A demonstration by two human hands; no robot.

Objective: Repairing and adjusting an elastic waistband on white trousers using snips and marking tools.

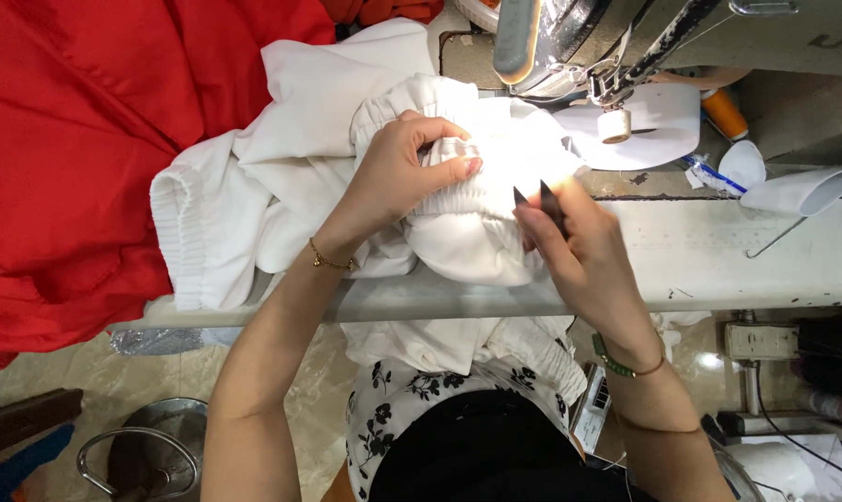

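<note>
Left hand (410, 165) was closed on the gathered elastic band of the white soft-fabric garment (458, 181), fingers curled over the ribbed edge, thumb under it. Right hand (579, 244) pinched a small dark pointed tool (542, 200), probably tweezers or thread snips, tips aimed at the same band just beside the left thumb.

Garment lay bunched on the pale sewing counter (718, 256), directly in front of the grey industrial sewing machine head (570, 46). Part of it hung over the counter's near edge into the lap; a second cuffed end (184, 237) spread left, touching the large red cloth (67, 139).

Risks, judged from this layout:
- Tool tips sat very close to the fabric and the left thumb. A slip could nick the cloth or the finger, since the band was under tension.
- Working spot was overexposed by the machine lamp, so fine threads were hard to see; the wrong stitch could get cut.
- Bunched fabric lay near the presser foot (614, 124); a fold could catch there.
- White garment resting on red cloth: lint or colour transfer possible.
- Overhanging weight could drag the piece off the counter if the grip loosened.
</note>
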